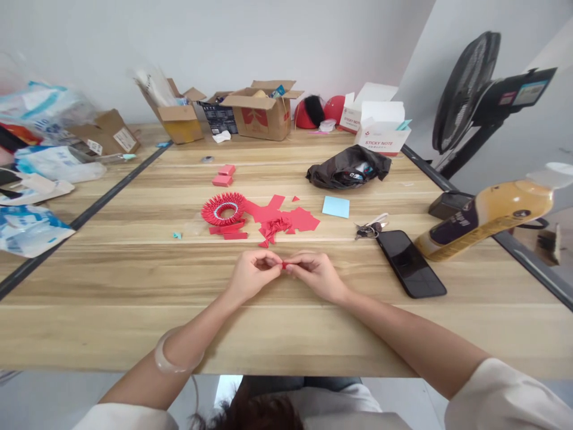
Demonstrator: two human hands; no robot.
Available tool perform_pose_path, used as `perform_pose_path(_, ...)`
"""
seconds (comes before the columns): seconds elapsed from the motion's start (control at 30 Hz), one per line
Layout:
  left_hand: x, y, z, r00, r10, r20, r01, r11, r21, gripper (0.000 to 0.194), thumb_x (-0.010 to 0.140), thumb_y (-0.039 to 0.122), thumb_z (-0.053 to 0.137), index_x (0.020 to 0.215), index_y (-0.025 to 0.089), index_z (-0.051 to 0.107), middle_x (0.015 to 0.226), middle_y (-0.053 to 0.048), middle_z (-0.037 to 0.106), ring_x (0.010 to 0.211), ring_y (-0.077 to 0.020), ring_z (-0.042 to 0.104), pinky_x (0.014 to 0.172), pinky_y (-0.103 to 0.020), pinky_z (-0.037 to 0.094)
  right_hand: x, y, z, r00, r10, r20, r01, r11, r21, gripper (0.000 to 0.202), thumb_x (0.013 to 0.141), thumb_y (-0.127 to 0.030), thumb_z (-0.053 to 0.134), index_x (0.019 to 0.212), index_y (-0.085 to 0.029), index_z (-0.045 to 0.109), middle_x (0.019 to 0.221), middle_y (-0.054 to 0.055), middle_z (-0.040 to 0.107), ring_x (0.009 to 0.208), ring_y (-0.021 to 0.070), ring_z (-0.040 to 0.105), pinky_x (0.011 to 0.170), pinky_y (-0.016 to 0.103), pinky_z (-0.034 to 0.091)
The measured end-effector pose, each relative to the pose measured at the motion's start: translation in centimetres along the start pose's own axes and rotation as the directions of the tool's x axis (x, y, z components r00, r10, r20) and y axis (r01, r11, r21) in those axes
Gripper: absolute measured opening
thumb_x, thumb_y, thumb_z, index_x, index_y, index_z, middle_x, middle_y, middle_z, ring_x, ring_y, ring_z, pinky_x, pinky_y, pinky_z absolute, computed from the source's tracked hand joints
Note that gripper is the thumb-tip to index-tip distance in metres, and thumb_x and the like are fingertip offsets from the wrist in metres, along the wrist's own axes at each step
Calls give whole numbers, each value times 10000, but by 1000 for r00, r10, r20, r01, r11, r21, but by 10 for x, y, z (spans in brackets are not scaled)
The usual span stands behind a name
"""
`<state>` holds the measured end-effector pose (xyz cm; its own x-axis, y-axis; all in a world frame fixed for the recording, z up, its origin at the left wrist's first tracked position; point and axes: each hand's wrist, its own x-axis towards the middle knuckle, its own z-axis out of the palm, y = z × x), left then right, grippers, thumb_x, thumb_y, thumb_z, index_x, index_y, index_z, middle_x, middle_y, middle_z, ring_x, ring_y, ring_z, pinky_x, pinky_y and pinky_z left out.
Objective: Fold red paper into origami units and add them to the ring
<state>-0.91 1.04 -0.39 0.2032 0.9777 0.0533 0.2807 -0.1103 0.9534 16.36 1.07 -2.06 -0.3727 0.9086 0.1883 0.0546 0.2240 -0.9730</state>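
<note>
Between the fingertips of both my hands is a small folded piece of red paper. My left hand pinches its left end, and my right hand pinches the other. The fingers partly hide it. Just beyond lie a heap of small folded red paper pieces and flat red sheets. A ring of interlocked red folded paper with a pale blue inner edge rests to the left, with red paper strips by its near side. Two small red paper stacks sit farther back.
At right are a blue sticky-note pad, keys, a black phone and a tilted drink bottle. A black plastic bag lies behind. Cardboard boxes line the wall; a fan stands right, plastic packs left.
</note>
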Motion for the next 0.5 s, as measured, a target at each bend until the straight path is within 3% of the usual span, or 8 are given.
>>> perform_pose_path(0.13, -2, 2, 2, 995, 59, -76, -57, 998, 23, 44, 674, 178, 615, 672, 135, 607, 636, -27, 645, 592, -132, 599, 578, -225, 480, 1, 0, -1, 998, -55, 32, 55, 998, 17, 199, 785, -314, 577, 831, -168, 704, 864, 72, 673, 789, 172, 615, 732, 299, 492)
perform_pose_path(0.23, -3, 6, 2, 994, 77, -78, -75, 997, 27, 55, 675, 189, 616, 655, 142, 595, 643, -24, 645, 610, -134, 607, 602, -229, 489, 2, 3, -1, 1000, -14, 20, 11, 991, 130, 170, 743, -315, 628, 817, -180, 701, 902, 68, 686, 838, 187, 628, 779, 322, 497)
perform_pose_path(0.37, -3, 9, 2, 1000, 16, -26, -17, 1000, -22, 112, 672, 235, 658, 658, 141, 599, 657, -40, 669, 612, -146, 626, 595, -235, 499, 2, 5, 0, 997, 77, 7, -76, 960, 271, 170, 672, -309, 695, 779, -176, 688, 819, 50, 699, 773, 180, 645, 769, 334, 511)
perform_pose_path(0.5, -3, 10, 0, 998, -21, 63, 26, 997, -78, 144, 696, 272, 658, 725, 134, 626, 716, -65, 697, 660, -166, 652, 623, -250, 511, 2, 5, 0, 992, 123, -23, -111, 949, 295, 208, 621, -322, 731, 734, -160, 666, 739, 42, 690, 708, 171, 643, 725, 324, 522)
